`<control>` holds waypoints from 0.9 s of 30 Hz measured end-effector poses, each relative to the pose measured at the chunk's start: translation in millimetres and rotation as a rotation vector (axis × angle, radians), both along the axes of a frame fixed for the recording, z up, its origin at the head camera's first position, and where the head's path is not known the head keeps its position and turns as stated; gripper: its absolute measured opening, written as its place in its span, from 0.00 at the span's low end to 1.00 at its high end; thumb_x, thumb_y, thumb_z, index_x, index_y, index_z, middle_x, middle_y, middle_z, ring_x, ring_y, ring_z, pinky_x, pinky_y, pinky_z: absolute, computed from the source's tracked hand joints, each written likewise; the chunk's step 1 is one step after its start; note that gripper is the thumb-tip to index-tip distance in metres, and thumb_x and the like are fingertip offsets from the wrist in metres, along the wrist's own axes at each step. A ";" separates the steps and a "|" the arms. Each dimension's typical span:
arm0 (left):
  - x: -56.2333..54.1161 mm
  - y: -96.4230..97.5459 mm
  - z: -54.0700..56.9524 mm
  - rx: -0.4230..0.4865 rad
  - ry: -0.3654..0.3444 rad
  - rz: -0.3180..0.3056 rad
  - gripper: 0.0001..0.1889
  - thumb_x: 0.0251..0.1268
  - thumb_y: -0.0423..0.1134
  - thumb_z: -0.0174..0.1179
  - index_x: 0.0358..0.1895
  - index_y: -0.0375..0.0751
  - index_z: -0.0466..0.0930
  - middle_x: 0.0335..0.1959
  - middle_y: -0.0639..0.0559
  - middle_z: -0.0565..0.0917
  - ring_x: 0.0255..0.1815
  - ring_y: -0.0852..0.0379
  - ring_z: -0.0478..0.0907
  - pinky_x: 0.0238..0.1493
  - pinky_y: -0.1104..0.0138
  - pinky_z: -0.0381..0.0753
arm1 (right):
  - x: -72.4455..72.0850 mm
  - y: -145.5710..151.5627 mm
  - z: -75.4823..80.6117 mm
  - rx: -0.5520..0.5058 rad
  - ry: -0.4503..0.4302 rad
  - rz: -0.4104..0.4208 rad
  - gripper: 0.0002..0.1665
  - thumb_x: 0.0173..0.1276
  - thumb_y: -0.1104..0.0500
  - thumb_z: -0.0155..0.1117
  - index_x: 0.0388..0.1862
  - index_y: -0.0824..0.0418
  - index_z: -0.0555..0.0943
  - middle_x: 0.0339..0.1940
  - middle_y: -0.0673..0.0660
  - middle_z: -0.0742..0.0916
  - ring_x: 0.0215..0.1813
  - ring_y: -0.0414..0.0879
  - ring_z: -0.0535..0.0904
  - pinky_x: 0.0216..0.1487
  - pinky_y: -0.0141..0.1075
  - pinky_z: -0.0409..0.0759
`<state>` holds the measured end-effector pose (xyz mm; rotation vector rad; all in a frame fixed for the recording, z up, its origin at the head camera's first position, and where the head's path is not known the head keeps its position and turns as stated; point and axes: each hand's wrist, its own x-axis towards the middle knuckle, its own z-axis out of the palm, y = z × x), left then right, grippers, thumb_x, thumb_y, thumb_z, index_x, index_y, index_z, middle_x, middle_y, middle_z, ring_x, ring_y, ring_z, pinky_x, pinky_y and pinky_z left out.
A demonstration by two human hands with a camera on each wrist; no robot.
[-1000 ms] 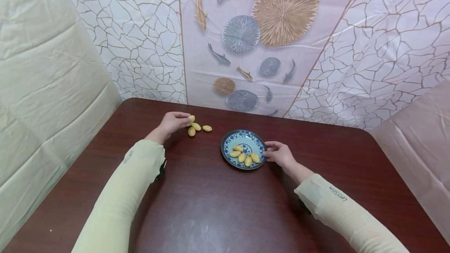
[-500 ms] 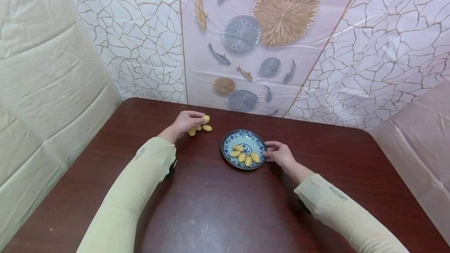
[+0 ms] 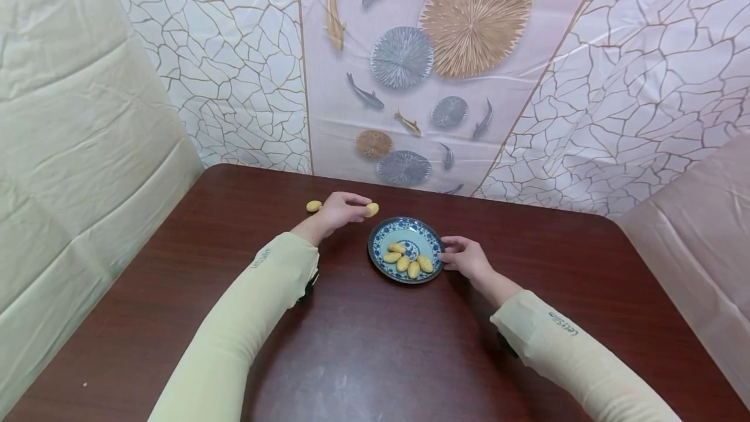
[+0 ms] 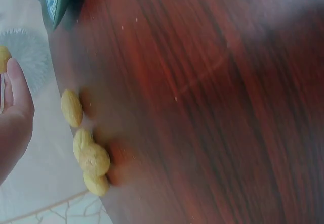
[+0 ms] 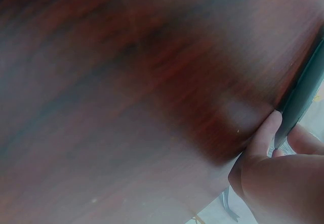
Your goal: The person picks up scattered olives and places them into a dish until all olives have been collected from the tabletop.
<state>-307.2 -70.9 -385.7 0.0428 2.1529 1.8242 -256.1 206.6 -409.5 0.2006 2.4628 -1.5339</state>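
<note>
My left hand (image 3: 338, 211) pinches a small yellow oval, potato-like piece (image 3: 372, 209) at its fingertips, above the table just left of the plate. The left wrist view shows that held piece only in part. Similar loose pieces (image 4: 94, 159) lie on the table behind the left hand; in the head view the hand covers most of them, and one piece (image 3: 314, 206) shows. The round blue-and-white plate (image 3: 413, 232) holds several more such pieces (image 3: 402, 263). My right hand (image 3: 472, 262) grips the plate's right rim between thumb and fingers; the right wrist view shows its dark edge (image 5: 304, 87).
Under everything is a dark red-brown wooden table (image 3: 351, 344) with rounded far corners. Behind it hangs a patterned cloth (image 3: 404, 103) with fish and round leaves. Pale cloth walls (image 3: 76, 148) stand on both sides.
The left hand has lifted a yellow piece from the loose group and carried it rightward, close to the plate's left side. The right hand and plate stay where they were.
</note>
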 end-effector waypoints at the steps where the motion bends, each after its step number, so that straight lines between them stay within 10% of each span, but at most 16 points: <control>1: 0.2 2.3 -0.5 -0.004 0.001 -0.004 0.20 0.62 0.32 0.59 0.58 0.32 0.75 0.62 0.40 0.74 0.57 0.40 0.75 0.61 0.56 0.73 | 0.0 0.0 -0.1 0.000 0.001 0.000 0.27 0.63 0.71 0.59 0.62 0.72 0.69 0.35 0.55 0.77 0.31 0.38 0.76 0.37 0.33 0.83; 27: 12.2 45.7 -18.2 -0.242 0.111 -0.165 0.13 0.62 0.33 0.60 0.49 0.35 0.82 0.49 0.42 0.82 0.37 0.57 0.81 0.41 0.69 0.81 | -0.5 0.5 -2.0 -0.010 0.006 -0.001 0.27 0.62 0.71 0.59 0.61 0.72 0.69 0.34 0.54 0.77 0.30 0.38 0.76 0.35 0.31 0.82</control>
